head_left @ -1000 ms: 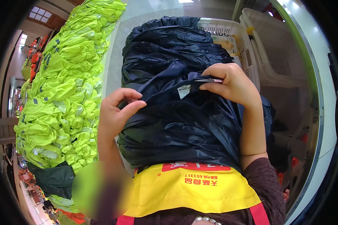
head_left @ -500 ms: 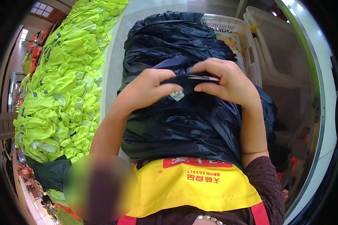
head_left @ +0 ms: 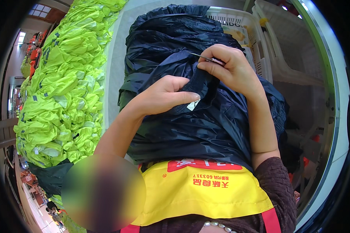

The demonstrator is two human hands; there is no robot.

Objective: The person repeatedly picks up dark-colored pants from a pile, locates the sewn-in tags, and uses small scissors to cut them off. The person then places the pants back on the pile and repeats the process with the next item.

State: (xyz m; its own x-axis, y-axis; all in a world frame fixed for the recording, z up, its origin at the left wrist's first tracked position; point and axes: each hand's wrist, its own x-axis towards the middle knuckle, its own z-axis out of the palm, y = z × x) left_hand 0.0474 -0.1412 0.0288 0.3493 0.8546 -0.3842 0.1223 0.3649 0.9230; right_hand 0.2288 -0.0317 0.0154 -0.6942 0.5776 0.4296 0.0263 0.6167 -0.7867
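A pile of dark navy jackets (head_left: 182,128) lies in front of me on a white table (head_left: 114,70). My left hand (head_left: 163,95) pinches a dark knitted cuff of the top jacket, where a small white tag (head_left: 193,105) hangs. My right hand (head_left: 231,70) grips the same cuff from the right and holds a thin metal tool (head_left: 206,58), small scissors or snips, against the fabric. The tool's tip is partly hidden by my fingers.
A long heap of neon yellow-green garments (head_left: 62,89) fills the left side. White plastic baskets (head_left: 268,42) stand at the back right. My yellow apron (head_left: 206,190) covers the lower middle. A blurred patch sits at the lower left.
My left hand has moved right from the jacket's side onto the cuff and now pinches it. My right hand has stayed on the cuff with the tool.
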